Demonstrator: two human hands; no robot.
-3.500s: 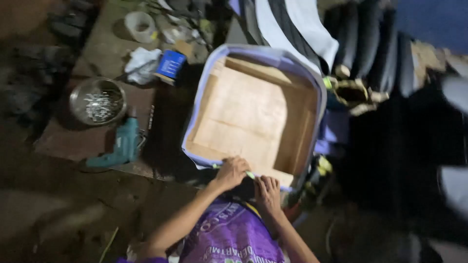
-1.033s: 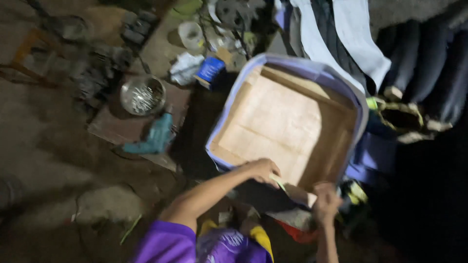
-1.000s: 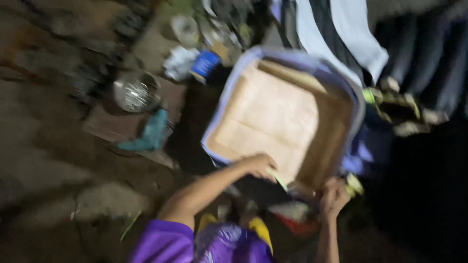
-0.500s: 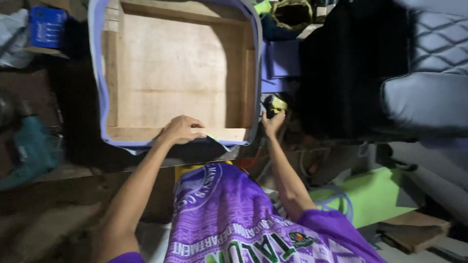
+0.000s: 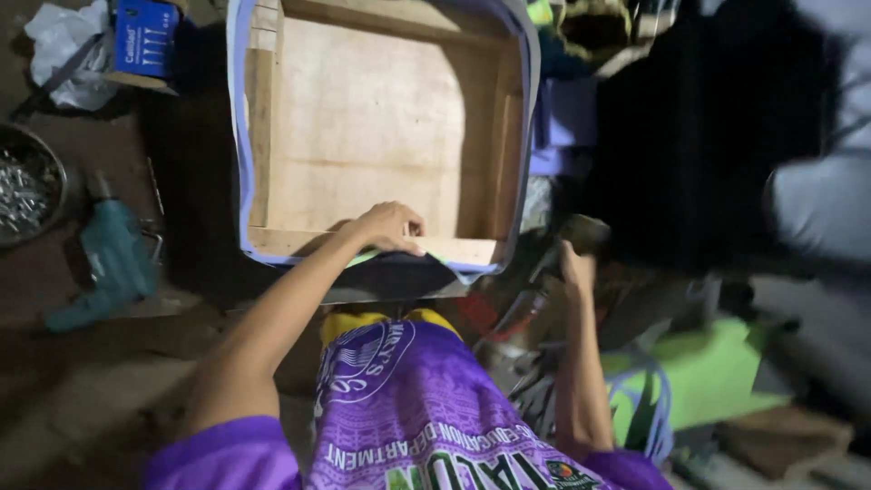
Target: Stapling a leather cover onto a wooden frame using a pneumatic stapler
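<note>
The left hand (image 5: 392, 227) lies with its fingers (image 5: 410, 220) together and curled down over the near rail of the wooden frame (image 5: 363, 136), pressing on the wood where the lilac covering (image 5: 238, 136) wraps round the edge. A sliver of green shows under the fingertips, but what it is cannot be told. The right hand (image 5: 573, 265) is at about three o'clock from the left, off the frame's near right corner, reaching into the clutter there. It seems to be closing on a blurred tool (image 5: 581, 234), though whether the fingers are clamped on it or only touching cannot be told.

The frame sits upside down at twelve o'clock from the person, its plywood bottom showing and the covering drawn up over all four sides. To do this step well, I judge the left hand should keep the covering flat and taut against the rail, with the fingers clear of the spot to be fastened. The pull should stay even, so that no pucker forms at the corner.

At nine o'clock from the left hand a teal power drill (image 5: 109, 263) lies on the floor. Beyond it, at about ten o'clock, is a metal bowl of fasteners (image 5: 23, 186). A blue box (image 5: 145, 38) and a crumpled white bag (image 5: 63, 50) lie at eleven o'clock, beside the frame's far left corner. Dark upholstered cushions (image 5: 708, 136) fill the two o'clock side.
</note>
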